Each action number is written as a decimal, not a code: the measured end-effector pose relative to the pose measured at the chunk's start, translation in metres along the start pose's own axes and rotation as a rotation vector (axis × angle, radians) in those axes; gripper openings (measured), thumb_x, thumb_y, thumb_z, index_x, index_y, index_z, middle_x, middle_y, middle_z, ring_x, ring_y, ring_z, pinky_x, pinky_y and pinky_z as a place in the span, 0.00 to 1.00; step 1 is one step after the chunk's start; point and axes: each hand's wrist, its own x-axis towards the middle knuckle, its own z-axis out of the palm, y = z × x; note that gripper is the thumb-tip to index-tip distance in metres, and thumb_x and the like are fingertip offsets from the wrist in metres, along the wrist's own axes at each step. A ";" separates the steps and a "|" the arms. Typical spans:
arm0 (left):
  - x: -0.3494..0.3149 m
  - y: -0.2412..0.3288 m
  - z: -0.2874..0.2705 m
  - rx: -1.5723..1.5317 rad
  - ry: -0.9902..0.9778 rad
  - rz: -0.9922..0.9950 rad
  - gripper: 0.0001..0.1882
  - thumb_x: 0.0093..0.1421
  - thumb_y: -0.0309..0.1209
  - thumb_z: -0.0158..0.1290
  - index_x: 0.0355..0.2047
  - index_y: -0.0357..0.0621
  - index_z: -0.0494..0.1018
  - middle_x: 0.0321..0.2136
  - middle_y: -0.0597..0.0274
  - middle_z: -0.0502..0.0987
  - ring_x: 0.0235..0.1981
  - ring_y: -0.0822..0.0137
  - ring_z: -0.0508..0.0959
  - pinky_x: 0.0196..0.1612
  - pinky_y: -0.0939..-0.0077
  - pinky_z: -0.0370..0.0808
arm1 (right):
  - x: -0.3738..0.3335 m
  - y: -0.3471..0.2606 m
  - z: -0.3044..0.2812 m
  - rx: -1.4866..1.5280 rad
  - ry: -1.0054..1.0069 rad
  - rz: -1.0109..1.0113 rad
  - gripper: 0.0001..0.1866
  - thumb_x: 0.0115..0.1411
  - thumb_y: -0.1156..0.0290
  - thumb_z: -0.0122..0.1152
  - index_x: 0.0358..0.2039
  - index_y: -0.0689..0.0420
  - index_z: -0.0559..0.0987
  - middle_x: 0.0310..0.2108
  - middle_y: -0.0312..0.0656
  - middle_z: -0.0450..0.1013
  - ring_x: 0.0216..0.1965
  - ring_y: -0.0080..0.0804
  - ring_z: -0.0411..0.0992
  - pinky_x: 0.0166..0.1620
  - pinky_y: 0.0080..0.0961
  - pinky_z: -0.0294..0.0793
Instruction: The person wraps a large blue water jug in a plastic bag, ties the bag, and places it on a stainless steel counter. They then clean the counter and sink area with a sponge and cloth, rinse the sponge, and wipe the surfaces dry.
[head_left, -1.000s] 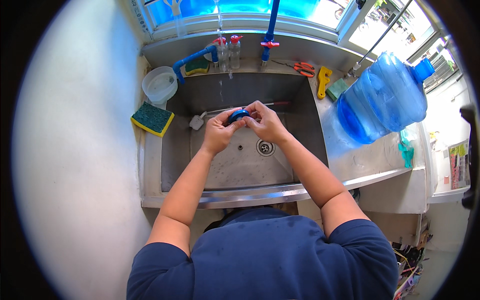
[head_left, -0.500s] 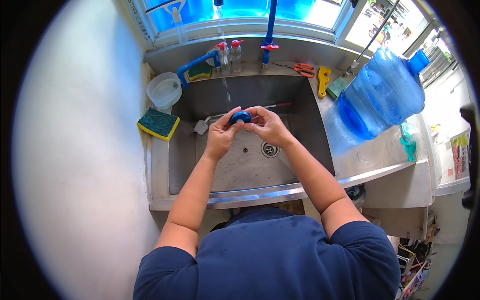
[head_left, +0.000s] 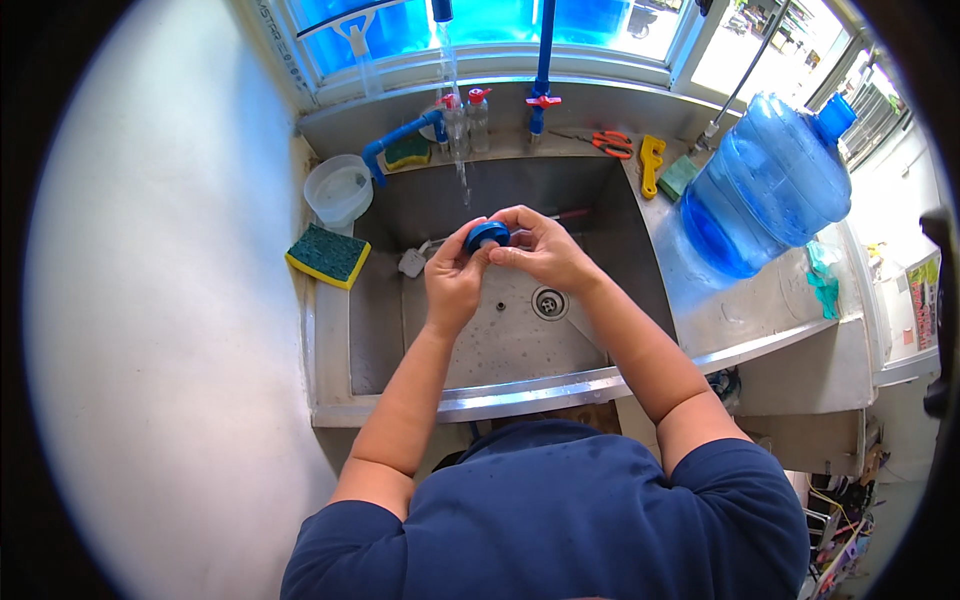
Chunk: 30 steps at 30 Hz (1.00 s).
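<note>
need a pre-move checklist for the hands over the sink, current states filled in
1. Small, round, blue cap-like piece held by left hand and right hand: ok
2. Clear water stream running: ok
3. Stream landing on the piece: cannot tell
4. Round metal drain uncovered: ok
5. Rectangular stainless-steel sink free of loose items: not ok, white-headed long-handled tool inside
6. Piece clean: cannot tell

Navy shirt [head_left: 590, 510] (lightly creased), short sleeves [head_left: 712, 458]
</note>
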 end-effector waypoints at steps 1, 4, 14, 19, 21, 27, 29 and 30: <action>0.003 0.002 -0.003 0.017 -0.020 -0.072 0.20 0.61 0.26 0.60 0.53 0.39 0.74 0.44 0.62 0.78 0.45 0.72 0.77 0.51 0.78 0.75 | 0.000 -0.001 -0.002 0.017 0.028 0.037 0.27 0.56 0.63 0.73 0.53 0.56 0.74 0.41 0.36 0.73 0.40 0.22 0.72 0.44 0.20 0.74; 0.007 0.007 -0.011 -0.246 0.023 -0.343 0.19 0.63 0.28 0.58 0.54 0.39 0.73 0.45 0.60 0.78 0.44 0.70 0.79 0.51 0.75 0.78 | -0.002 -0.003 -0.006 -0.112 0.209 -0.123 0.26 0.55 0.67 0.73 0.54 0.53 0.75 0.40 0.38 0.73 0.36 0.21 0.74 0.38 0.20 0.76; 0.006 -0.008 0.003 -0.284 0.100 -0.381 0.15 0.67 0.28 0.52 0.52 0.36 0.73 0.42 0.62 0.78 0.40 0.74 0.79 0.46 0.78 0.79 | -0.001 0.009 0.006 -0.695 0.276 -0.469 0.11 0.52 0.75 0.69 0.37 0.58 0.82 0.35 0.44 0.76 0.30 0.37 0.78 0.33 0.28 0.78; 0.011 -0.017 0.014 -0.245 0.236 -0.348 0.13 0.65 0.27 0.53 0.48 0.34 0.75 0.38 0.62 0.79 0.38 0.74 0.78 0.42 0.79 0.78 | 0.001 0.023 0.015 -0.964 0.356 -0.657 0.08 0.55 0.74 0.65 0.36 0.58 0.80 0.32 0.42 0.76 0.31 0.41 0.77 0.35 0.30 0.79; 0.013 -0.022 0.019 -0.264 0.287 -0.324 0.13 0.65 0.27 0.53 0.48 0.35 0.76 0.38 0.63 0.79 0.37 0.75 0.78 0.41 0.80 0.78 | 0.003 0.029 0.018 -1.006 0.434 -0.696 0.07 0.55 0.75 0.65 0.36 0.57 0.81 0.30 0.41 0.76 0.29 0.39 0.77 0.33 0.30 0.79; 0.020 -0.037 0.025 -0.462 0.454 -0.431 0.13 0.64 0.27 0.55 0.49 0.38 0.75 0.39 0.63 0.78 0.36 0.73 0.78 0.39 0.79 0.78 | 0.009 0.043 0.024 -1.032 0.505 -0.670 0.04 0.54 0.74 0.66 0.31 0.55 0.80 0.30 0.40 0.75 0.28 0.38 0.76 0.31 0.28 0.77; 0.022 -0.038 0.023 -0.500 0.459 -0.447 0.14 0.64 0.28 0.55 0.50 0.39 0.74 0.40 0.62 0.78 0.37 0.73 0.78 0.41 0.78 0.78 | 0.011 0.042 0.023 -1.008 0.472 -0.654 0.03 0.54 0.74 0.66 0.30 0.54 0.79 0.30 0.40 0.75 0.28 0.39 0.76 0.32 0.29 0.77; 0.022 -0.038 0.021 -0.474 0.443 -0.428 0.15 0.65 0.28 0.55 0.51 0.39 0.73 0.40 0.62 0.78 0.38 0.73 0.78 0.42 0.78 0.78 | 0.011 0.040 0.021 -0.972 0.450 -0.655 0.03 0.54 0.74 0.66 0.30 0.55 0.80 0.30 0.40 0.76 0.28 0.39 0.76 0.32 0.29 0.78</action>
